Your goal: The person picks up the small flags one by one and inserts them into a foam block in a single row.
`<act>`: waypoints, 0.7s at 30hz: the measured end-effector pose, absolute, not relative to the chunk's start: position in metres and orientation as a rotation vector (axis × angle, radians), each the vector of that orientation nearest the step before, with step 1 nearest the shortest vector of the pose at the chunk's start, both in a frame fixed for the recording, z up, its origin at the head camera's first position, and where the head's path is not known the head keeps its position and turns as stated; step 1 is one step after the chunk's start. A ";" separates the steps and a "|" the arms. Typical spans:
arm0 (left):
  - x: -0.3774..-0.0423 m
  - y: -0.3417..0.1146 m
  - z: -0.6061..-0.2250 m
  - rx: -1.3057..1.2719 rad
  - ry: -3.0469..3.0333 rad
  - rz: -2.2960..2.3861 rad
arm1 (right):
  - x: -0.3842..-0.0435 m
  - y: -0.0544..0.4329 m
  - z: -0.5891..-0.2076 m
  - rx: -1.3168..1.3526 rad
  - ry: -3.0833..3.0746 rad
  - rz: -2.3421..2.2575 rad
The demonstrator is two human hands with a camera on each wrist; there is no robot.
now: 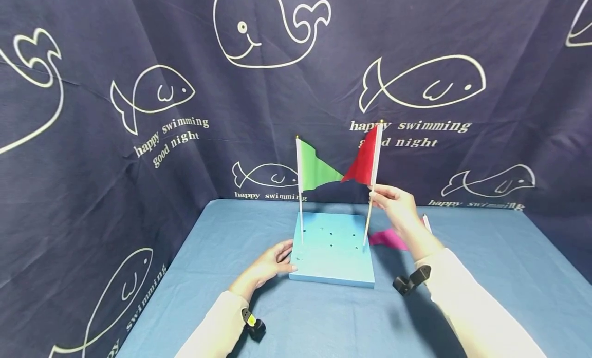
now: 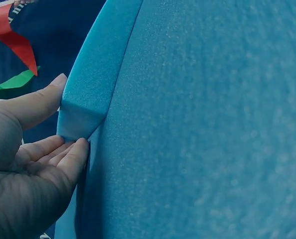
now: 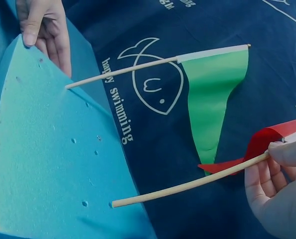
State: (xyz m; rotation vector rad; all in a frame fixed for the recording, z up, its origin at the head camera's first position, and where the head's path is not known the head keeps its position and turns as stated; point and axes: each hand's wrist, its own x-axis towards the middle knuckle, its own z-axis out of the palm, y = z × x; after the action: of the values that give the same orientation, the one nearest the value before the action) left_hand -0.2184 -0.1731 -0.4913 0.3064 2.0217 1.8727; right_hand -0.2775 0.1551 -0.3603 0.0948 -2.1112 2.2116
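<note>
A light blue foam board (image 1: 333,268) with several small holes lies flat on the table. My left hand (image 1: 273,263) grips its left edge, the thumb (image 2: 41,102) on the top face and the fingers against the side. Upright at the board's left stands a green flag (image 1: 316,168), its stick set in the foam. My right hand (image 1: 395,204) pinches the wooden stick (image 3: 188,186) of a red flag (image 1: 365,157) just below the cloth. That stick leans slightly, its lower end right at a hole near the board's right edge. The tips of both flags overlap in the head view.
A pink flag (image 1: 390,239) lies on the blue table (image 1: 231,224) right of the board, partly hidden behind my right forearm. Behind the table hangs a dark blue curtain (image 1: 287,101) with white fish drawings. Each wrist carries a small black camera (image 1: 403,285).
</note>
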 end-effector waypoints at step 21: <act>-0.216 -0.172 -0.488 0.299 2.032 1.884 | -0.277 0.107 -0.366 0.090 -2.136 2.168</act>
State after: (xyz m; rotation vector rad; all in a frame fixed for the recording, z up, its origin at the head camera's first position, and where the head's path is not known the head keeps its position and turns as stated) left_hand -0.2160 -0.1719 -0.4875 0.2994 2.0324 1.8842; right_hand -0.2773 0.1066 -0.3659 0.0900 -2.1364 2.1679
